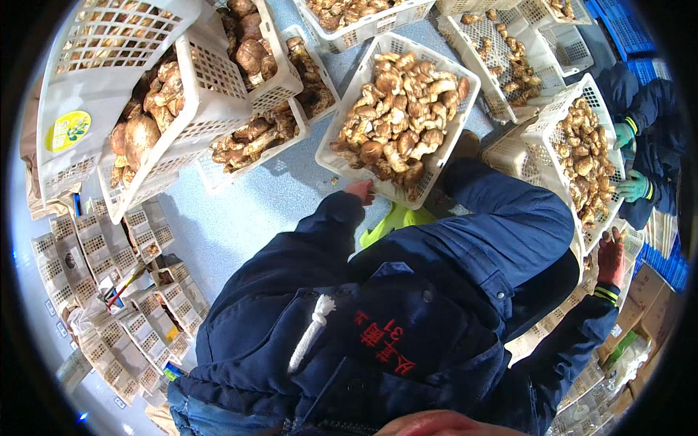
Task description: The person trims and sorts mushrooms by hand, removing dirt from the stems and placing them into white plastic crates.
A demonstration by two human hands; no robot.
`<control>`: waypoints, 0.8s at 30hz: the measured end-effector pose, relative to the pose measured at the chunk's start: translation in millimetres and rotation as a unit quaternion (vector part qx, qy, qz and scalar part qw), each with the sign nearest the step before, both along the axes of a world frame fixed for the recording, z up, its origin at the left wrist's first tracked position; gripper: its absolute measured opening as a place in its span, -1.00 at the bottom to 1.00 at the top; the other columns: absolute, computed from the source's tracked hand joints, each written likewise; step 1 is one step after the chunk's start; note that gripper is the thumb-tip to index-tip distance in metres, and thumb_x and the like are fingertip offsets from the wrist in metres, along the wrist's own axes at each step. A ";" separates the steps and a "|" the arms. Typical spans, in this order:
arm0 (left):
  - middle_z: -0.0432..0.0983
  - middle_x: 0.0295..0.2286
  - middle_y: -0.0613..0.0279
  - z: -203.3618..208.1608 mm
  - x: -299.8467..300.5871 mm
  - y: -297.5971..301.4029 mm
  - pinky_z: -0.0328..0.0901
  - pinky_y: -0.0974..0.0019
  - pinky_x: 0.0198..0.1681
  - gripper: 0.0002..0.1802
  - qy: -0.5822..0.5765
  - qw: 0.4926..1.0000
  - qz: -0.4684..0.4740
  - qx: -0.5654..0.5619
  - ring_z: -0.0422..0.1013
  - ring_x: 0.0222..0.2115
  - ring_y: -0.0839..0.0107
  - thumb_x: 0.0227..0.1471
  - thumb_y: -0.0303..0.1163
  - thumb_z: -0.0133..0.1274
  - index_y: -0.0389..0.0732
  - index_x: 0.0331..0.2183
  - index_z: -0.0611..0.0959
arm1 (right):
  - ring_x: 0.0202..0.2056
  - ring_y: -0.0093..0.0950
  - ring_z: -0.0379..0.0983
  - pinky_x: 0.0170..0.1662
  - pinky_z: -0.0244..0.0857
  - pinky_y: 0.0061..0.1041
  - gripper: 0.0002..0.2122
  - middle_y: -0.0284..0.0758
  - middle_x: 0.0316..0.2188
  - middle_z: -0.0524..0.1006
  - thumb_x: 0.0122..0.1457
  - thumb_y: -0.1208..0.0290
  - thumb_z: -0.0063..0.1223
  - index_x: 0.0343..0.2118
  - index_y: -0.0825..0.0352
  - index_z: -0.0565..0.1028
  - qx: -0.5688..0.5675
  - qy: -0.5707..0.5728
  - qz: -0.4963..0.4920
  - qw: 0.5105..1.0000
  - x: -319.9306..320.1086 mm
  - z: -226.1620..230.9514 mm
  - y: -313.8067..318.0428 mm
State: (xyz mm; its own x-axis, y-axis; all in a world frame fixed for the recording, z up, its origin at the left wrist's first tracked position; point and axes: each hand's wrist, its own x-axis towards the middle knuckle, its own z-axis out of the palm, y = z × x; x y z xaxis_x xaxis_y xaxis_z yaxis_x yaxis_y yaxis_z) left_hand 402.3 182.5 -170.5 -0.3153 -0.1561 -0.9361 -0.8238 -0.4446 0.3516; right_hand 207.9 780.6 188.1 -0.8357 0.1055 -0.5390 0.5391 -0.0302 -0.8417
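A white plastic crate (342, 160) full of brown mushrooms (400, 116) stands on the floor in front of me. My left hand (361, 192) is low beside its near left corner, mostly inside the sleeve; how its fingers are set is unclear, and so is whether it touches the crate. On the right, my right hand (611, 259) is raised with fingers apart, close to the near end of another white crate (528, 156) filled with smaller mushrooms (584, 163). I see nothing held in it. A co-worker's two green-gloved hands (635, 187) rest along that crate's far right side.
Stacked white crates (218, 80) of larger mushrooms rise at the left. More crates (483, 65) line the back. Rows of crates (156, 312) stand at lower left. Blue crates (629, 29) and cardboard boxes (654, 298) are at right. Yellow-green material (396, 218) lies by my leg.
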 end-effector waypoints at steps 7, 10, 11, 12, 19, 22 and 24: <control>0.43 -0.66 0.18 24.5 -4.2 3.3 0.29 0.29 -0.68 -0.72 -0.010 0.997 0.012 -0.071 0.38 -0.69 0.34 -0.15 -0.24 0.02 -0.29 -0.48 0.54 | -0.16 -0.52 0.19 -0.01 -0.02 -0.58 -0.57 -0.35 -0.06 0.26 0.20 0.20 -0.37 0.11 0.23 0.07 -0.047 -0.004 0.098 0.994 -22.2 3.3 -7.0; 0.41 -0.72 0.18 38.2 -14.9 -11.4 0.28 0.27 -0.71 -0.72 0.048 0.995 0.062 -0.067 0.32 -0.80 0.36 -0.24 -0.25 0.07 -0.30 -0.52 0.52 | -0.06 -0.48 0.15 0.05 -0.12 -0.55 -0.59 -0.36 -0.01 0.22 0.16 0.27 -0.32 0.08 0.22 0.12 -0.050 -0.021 0.089 0.995 -27.6 -2.8 2.9; 0.43 -0.70 0.17 49.6 -11.4 -10.8 0.29 0.27 -0.70 -0.71 0.034 0.992 0.029 -0.118 0.33 -0.80 0.35 -0.24 -0.26 0.07 -0.31 -0.52 0.53 | -0.12 -0.51 0.20 -0.02 -0.03 -0.58 -0.58 -0.33 -0.04 0.26 0.15 0.22 -0.27 0.07 0.22 0.15 -0.021 -0.003 0.088 0.996 -25.7 -8.5 2.9; 0.45 -0.68 0.17 72.9 -15.3 -11.5 0.30 0.27 -0.69 -0.71 0.026 0.985 -0.003 -0.171 0.34 -0.79 0.34 -0.25 -0.27 0.07 -0.32 -0.51 0.53 | -0.19 -0.54 0.25 -0.10 0.06 -0.61 -0.56 -0.31 -0.07 0.31 0.14 0.16 -0.22 0.06 0.23 0.17 0.006 0.022 0.087 0.996 -25.0 -13.4 0.0; 0.50 -0.55 0.16 30.3 32.6 -55.6 0.32 0.18 -0.46 -0.70 0.022 0.902 -0.336 -0.269 0.42 -0.58 0.20 -0.22 -0.15 -0.04 -0.19 -0.53 0.56 | -0.28 -0.59 0.38 -0.31 0.26 -0.74 -0.58 -0.29 -0.16 0.41 0.18 0.19 -0.24 0.05 0.30 0.18 0.061 0.069 0.069 0.993 -33.3 17.9 -63.8; 0.42 -0.71 0.16 51.5 70.5 -67.8 0.25 0.25 -0.66 -0.72 -0.104 0.949 -0.175 -0.239 0.37 -0.73 0.29 -0.28 -0.21 -0.03 -0.25 -0.58 0.55 | -0.29 -0.59 0.38 -0.33 0.26 -0.72 -0.57 -0.32 -0.20 0.42 0.18 0.18 -0.24 0.05 0.31 0.18 0.048 0.048 0.061 0.996 -18.9 35.1 -65.1; 0.50 -0.63 0.14 5.4 141.1 -106.6 0.29 0.31 -0.54 -0.65 -0.145 0.946 -0.159 -0.244 0.40 -0.66 0.36 -0.27 -0.19 0.07 -0.30 -0.48 0.57 | -0.31 -0.59 0.39 -0.32 0.27 -0.71 -0.58 -0.31 -0.21 0.42 0.18 0.19 -0.24 0.04 0.31 0.19 0.057 0.034 0.038 0.997 -24.3 32.1 -69.2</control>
